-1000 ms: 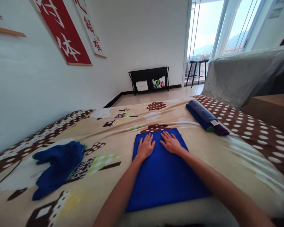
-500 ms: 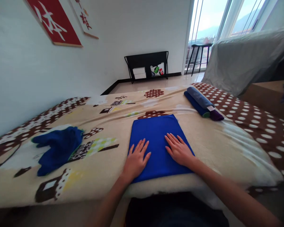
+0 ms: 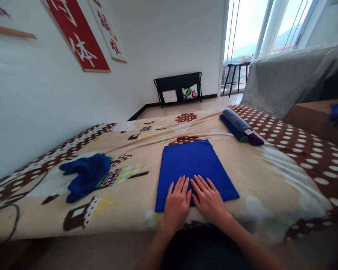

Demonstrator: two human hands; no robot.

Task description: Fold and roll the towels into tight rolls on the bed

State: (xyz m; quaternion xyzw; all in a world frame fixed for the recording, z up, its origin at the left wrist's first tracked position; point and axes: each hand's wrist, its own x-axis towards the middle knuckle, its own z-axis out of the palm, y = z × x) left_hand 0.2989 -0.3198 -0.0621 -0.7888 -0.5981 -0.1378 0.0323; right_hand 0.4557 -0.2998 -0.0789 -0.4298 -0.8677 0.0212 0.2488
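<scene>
A flat, folded blue cloth (image 3: 193, 165) lies on the patterned blanket (image 3: 129, 157) near the bed's front edge. My left hand (image 3: 178, 204) rests flat on the cloth's near edge, fingers stretched out. Right beside it, almost touching, my right hand (image 3: 210, 200) lies flat on the same edge, fingers spread. Neither hand holds anything.
A crumpled dark blue cloth (image 3: 86, 176) lies on the blanket to the left. Rolled blue and purple towels (image 3: 239, 129) sit at the back right. Behind stand a covered sofa (image 3: 287, 80), a black rack (image 3: 180, 88) by the wall and a stool (image 3: 235, 75) at the window.
Both hands have slid back along the blue cloth from its far end to its near edge and drawn together at the middle.
</scene>
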